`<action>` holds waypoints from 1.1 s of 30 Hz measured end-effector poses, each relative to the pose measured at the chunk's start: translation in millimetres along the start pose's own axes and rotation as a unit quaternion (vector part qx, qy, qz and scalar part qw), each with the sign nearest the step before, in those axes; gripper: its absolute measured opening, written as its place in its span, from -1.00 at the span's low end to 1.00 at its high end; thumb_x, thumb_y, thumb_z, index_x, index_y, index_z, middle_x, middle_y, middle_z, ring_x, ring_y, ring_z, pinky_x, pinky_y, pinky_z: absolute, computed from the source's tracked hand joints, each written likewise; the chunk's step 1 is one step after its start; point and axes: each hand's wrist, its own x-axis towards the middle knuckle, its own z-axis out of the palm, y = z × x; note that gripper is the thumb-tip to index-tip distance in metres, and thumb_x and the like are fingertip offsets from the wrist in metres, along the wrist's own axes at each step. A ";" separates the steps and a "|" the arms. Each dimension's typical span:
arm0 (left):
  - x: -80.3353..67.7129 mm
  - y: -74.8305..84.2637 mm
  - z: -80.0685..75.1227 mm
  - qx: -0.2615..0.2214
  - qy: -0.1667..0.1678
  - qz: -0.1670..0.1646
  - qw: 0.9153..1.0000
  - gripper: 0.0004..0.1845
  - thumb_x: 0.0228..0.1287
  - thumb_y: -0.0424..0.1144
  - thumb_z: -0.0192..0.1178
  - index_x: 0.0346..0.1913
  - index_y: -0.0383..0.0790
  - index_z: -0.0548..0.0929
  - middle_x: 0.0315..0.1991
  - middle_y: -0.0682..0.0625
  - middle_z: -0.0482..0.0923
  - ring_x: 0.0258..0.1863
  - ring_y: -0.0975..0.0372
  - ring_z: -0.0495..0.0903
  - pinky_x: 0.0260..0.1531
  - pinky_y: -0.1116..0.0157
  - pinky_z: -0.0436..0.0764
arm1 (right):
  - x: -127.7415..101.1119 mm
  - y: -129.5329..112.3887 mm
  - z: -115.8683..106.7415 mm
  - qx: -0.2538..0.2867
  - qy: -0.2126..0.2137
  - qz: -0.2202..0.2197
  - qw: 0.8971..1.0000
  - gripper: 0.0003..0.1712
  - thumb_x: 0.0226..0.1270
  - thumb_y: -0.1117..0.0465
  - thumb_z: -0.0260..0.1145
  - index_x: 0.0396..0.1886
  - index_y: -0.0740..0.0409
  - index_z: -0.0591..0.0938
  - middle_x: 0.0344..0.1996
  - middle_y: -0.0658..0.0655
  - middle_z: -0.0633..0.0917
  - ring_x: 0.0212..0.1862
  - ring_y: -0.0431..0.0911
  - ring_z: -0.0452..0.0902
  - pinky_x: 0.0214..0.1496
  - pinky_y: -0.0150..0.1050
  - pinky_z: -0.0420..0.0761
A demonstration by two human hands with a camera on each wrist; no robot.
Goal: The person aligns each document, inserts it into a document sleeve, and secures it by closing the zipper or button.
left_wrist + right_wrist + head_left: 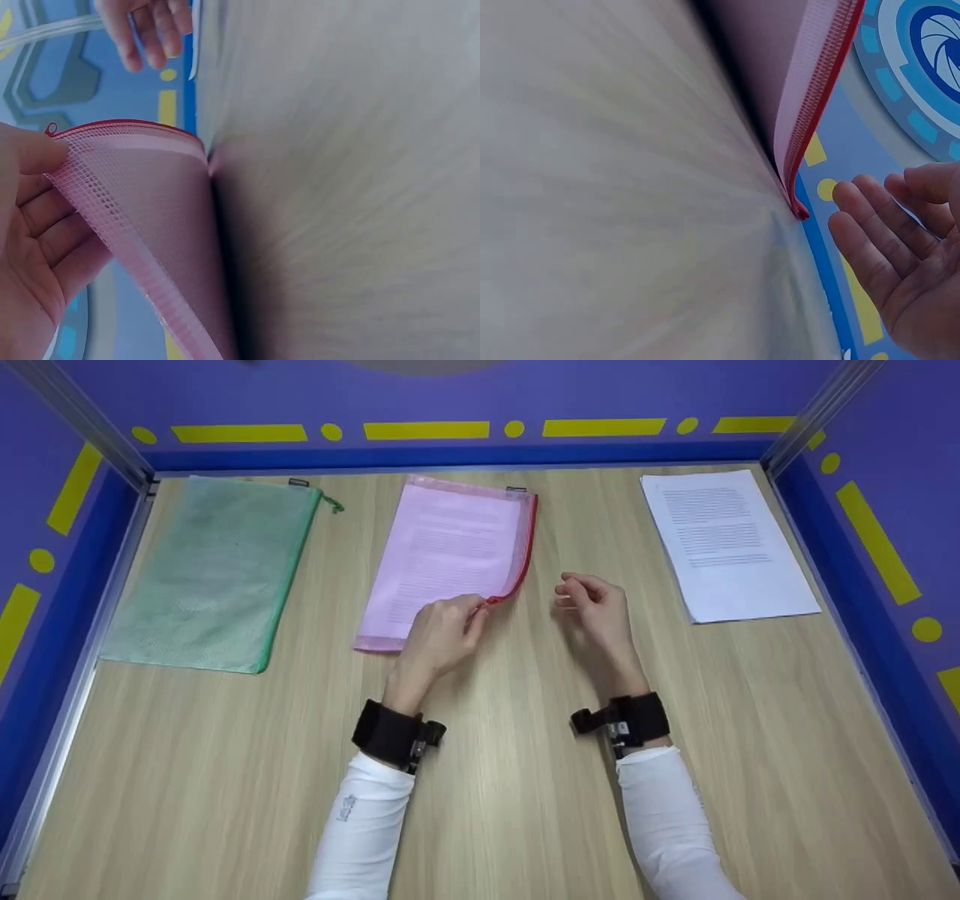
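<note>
My left hand [442, 631] is pinching the near red-edged corner of the pink pouch [454, 559], holding it up off the table [510, 780] — the zip pull [51, 129] beside my thumb — while my right hand [602, 611] is hovering apart, fingers loosely bent, gripping nothing. The pouch is lying mid-table, printed pages [459, 521] showing through, between a green pouch [210, 577] and loose sheets [731, 547]. I'm seemingly handling the zip, and the next move is probably calling for a steady, taut edge

Purple panels [600, 394] bordering the table [495, 817] suggest a booth [919, 472].
</note>
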 end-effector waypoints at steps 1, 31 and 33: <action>-0.4 -0.7 -1.9 -0.005 0.006 -0.005 1.000 -0.81 0.43 -0.28 0.10 -0.29 -0.29 0.66 -0.50 -0.05 0.63 -0.53 0.19 0.51 -0.45 0.13 0.59 | -0.2 -1.1 1.4 -0.003 -0.002 -0.006 1.000 -0.53 0.48 0.10 0.21 0.14 0.41 0.60 -0.11 0.38 0.73 -0.25 -0.23 0.73 -0.03 -0.26 0.72; -12.3 -2.1 -25.3 0.059 0.037 -0.010 0.998 -0.78 0.44 -0.35 0.11 -0.02 -0.26 0.73 -0.16 -0.11 0.79 -0.24 0.03 0.78 -0.24 0.12 0.71 | -33.0 -43.0 51.7 -0.025 -0.135 -0.116 0.984 -0.72 0.29 0.23 0.40 -0.11 0.35 0.75 -0.22 0.25 0.80 -0.22 -0.27 0.71 -0.13 -0.42 0.67; -13.2 -0.6 -25.2 0.066 0.032 -0.006 0.997 -0.77 0.44 -0.35 0.10 -0.01 -0.26 0.73 -0.16 -0.12 0.79 -0.26 0.02 0.78 -0.25 0.13 0.72 | -34.9 -42.8 55.4 -0.052 -0.140 -0.127 0.981 -0.71 0.29 0.20 0.42 -0.10 0.32 0.76 -0.19 0.23 0.81 -0.20 -0.27 0.71 -0.12 -0.44 0.66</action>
